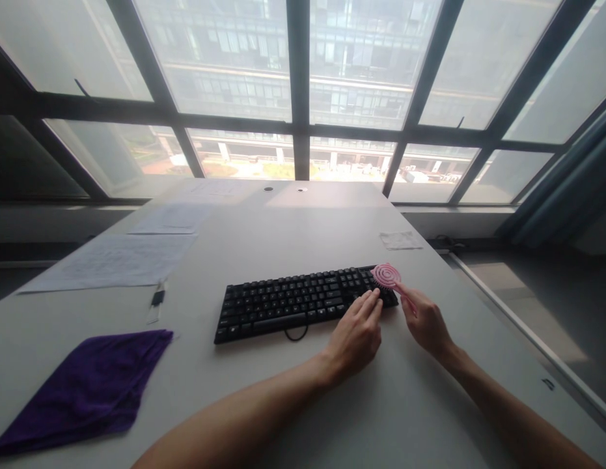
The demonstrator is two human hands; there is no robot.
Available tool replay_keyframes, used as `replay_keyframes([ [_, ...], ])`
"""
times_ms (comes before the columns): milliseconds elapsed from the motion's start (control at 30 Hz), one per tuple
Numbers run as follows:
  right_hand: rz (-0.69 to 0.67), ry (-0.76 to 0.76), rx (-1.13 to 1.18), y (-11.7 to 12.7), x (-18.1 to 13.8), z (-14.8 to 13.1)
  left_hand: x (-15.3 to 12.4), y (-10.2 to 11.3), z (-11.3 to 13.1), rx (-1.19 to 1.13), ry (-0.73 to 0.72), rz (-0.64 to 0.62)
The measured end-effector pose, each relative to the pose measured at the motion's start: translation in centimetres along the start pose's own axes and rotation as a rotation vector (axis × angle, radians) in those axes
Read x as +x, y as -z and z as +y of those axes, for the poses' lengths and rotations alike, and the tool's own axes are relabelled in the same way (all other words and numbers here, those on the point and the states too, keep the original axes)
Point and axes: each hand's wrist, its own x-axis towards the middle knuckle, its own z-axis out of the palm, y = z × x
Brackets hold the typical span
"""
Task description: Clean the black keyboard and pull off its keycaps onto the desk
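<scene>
A black keyboard [288, 299] lies slightly slanted on the white table, a loop of its cable showing at the front edge. My left hand [357, 329] rests over the keyboard's right part, fingers stretched out and close together, with nothing visible in it. In my right hand [424, 317] is the handle of a pink hairbrush [386, 275] with a round, spiral-patterned head. The brush head is over the keyboard's upper right corner, bristles facing down toward the keys. Whether the bristles touch the keys I cannot tell.
A folded purple cloth [88, 387] lies at the front left. Behind it are a small black-and-clear item [157, 299] and printed paper sheets [112, 260]. A thin white packet or tissue [400, 240] lies near the table's right edge. Large windows [234, 65] stand beyond the table [293, 228].
</scene>
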Motion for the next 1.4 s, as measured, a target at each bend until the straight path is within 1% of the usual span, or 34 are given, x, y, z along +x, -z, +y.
replay_keyframes([
  [67, -0.008, -0.007, -0.006, 0.2, -0.3, -0.6, 0.2, 0.1, 0.0, 0.037, 0.012, -0.012],
  [167, -0.066, 0.023, 0.032, 0.5, -1.1, -1.4, 0.6, 0.2, 0.1, 0.088, 0.037, -0.034],
  [300, -0.127, 0.028, 0.045, 1.0, -2.2, -1.6, 0.6, -0.1, 0.3, 0.138, 0.043, -0.086],
  [367, -0.109, -0.008, 0.010, 1.2, -2.5, -1.2, 0.5, -0.3, 0.3, 0.149, 0.035, -0.098],
  [500, -0.029, -0.066, -0.044, 1.3, -2.8, -0.4, 0.3, -0.6, 0.1, 0.146, 0.039, -0.092],
  [667, -0.044, -0.063, -0.034, 1.2, -2.9, -0.6, 0.3, -0.6, -0.4, 0.151, 0.061, -0.105],
  [833, 0.023, -0.134, -0.094, 1.4, -3.0, -1.2, 0.2, -0.7, -0.4, 0.160, 0.050, -0.123],
  [1000, -0.007, -0.125, -0.054, 1.2, -3.2, -1.5, 0.1, -0.7, -0.2, 0.184, 0.050, -0.106],
  [1133, 0.024, -0.156, -0.095, 1.5, -3.8, -1.2, 0.1, -0.6, -0.2, 0.223, 0.047, -0.111],
  [1233, 0.019, -0.160, -0.094, 2.0, -4.3, -0.9, 0.1, -0.8, -0.4, 0.250, 0.053, -0.124],
  [1400, 0.050, -0.169, -0.090, 2.3, -4.7, -0.9, 0.1, -0.9, -0.6, 0.271, 0.042, -0.143],
])
